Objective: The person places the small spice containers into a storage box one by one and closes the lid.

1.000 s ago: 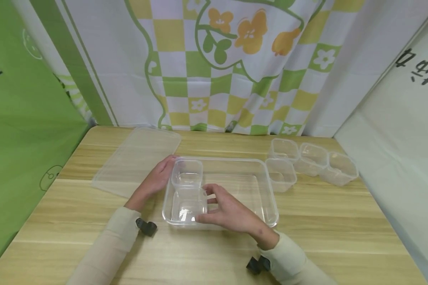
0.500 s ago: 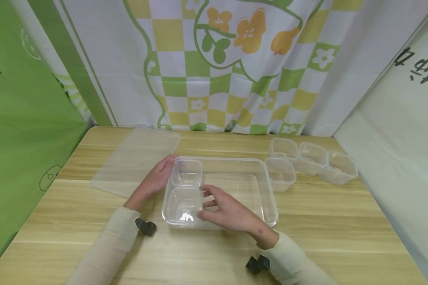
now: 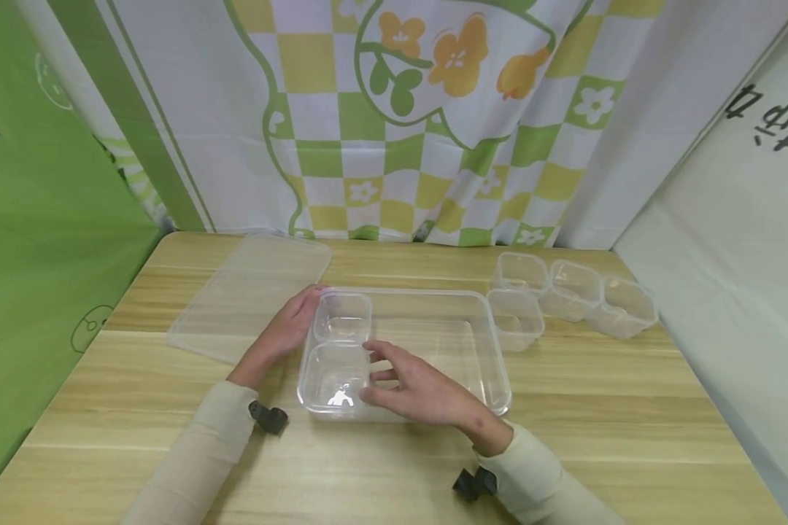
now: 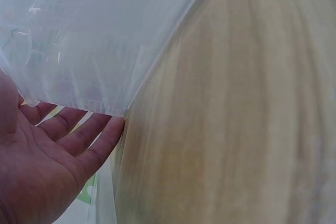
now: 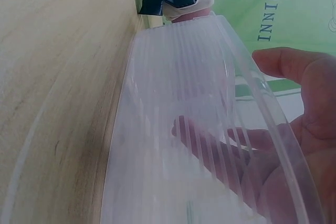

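A large clear plastic container (image 3: 433,357) stands on the table in front of me, with two small clear boxes in its left end. The back box (image 3: 344,318) sits in the far left corner and the front box (image 3: 338,375) in the near left corner. My left hand (image 3: 292,324) rests along the container's left side near its back corner; in the left wrist view its fingers (image 4: 94,135) lie extended against the wall. My right hand (image 3: 416,386) reaches over the front rim, fingers spread and slightly bent, fingertips right at the front box's right side.
Against the container's right side stands another small clear box (image 3: 516,321). Beyond it, a row of three more boxes (image 3: 574,288) reaches toward the table's back right corner. A flat translucent lid (image 3: 243,292) lies at the back left. A patterned curtain (image 3: 427,160) hangs behind the table.
The front small box has shifted left and settled level beside the back one. My right hand's fingers have loosened from it and moved slightly left. The left hand stays put.
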{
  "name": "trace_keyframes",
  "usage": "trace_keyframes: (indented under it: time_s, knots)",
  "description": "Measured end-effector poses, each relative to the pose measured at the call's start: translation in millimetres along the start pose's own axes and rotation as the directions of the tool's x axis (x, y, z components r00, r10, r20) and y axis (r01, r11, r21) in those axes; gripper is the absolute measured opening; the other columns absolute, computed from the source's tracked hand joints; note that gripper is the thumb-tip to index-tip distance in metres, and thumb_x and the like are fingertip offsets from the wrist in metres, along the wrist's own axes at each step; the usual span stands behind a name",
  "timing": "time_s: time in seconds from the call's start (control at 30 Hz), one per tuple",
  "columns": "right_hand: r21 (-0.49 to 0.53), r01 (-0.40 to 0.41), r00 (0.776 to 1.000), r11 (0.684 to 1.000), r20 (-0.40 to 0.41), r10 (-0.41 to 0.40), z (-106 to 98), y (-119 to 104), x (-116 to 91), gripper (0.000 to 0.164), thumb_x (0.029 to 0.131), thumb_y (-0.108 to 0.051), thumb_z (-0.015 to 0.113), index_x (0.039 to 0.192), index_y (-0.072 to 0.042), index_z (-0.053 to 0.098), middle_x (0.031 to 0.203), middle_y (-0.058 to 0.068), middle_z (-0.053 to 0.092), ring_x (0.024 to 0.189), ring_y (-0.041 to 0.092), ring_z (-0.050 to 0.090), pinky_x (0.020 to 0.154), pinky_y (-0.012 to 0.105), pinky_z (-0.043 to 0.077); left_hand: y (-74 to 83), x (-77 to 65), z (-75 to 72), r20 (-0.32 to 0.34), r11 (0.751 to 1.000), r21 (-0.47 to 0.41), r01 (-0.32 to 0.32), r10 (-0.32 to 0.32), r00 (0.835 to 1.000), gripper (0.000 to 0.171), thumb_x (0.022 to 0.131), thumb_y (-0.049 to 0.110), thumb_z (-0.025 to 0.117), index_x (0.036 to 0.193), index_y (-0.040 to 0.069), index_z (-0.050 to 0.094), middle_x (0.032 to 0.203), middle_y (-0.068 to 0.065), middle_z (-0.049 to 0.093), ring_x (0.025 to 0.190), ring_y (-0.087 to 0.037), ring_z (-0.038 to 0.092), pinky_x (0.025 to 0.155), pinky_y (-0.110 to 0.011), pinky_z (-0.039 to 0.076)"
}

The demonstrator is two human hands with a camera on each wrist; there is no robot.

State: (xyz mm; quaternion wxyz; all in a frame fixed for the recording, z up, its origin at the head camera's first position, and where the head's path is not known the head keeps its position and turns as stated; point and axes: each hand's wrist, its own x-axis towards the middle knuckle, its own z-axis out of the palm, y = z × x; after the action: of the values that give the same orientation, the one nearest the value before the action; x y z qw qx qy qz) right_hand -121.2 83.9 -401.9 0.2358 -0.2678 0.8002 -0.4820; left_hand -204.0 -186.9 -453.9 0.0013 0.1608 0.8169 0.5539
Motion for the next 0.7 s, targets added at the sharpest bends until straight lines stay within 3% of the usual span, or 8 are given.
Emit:
trace_keyframes:
  time_s: [0.4,0.7]
  knots:
    - [-0.05,0.013,0.999,0.999,-0.032,-0.015,-6.1,-1.5,-6.9,0.073,0.099,-0.029,0.07,0.158,-0.007,0.034,0.145,0.018,0.053,0.124,0.034,0.06,0.095,0.034,0.055,-1.3,1.3,-0.2,0.002,1.0,-0.015,-0.003,0.003,1.0,0.039,0.115,0.02,0.032,0.129,-0.003,0.06,0.123,-0.022,0.063,0.123,-0.039,0.055,0.112,-0.055,0.037]
    - [-0.153,0.062,0.99,0.986,-0.12,-0.081,-18.4,-7.2,-23.5,0.066,0.1,-0.033,0.069,0.155,-0.013,0.04,0.142,0.011,0.057,0.123,0.035,0.06,0.098,0.047,0.053,-0.5,0.3,-0.2,0.005,1.0,-0.018,-0.001,0.002,1.0,0.038,0.114,0.018,0.032,0.129,-0.004,0.059,0.124,-0.023,0.062,0.124,-0.04,0.054,0.112,-0.055,0.037]
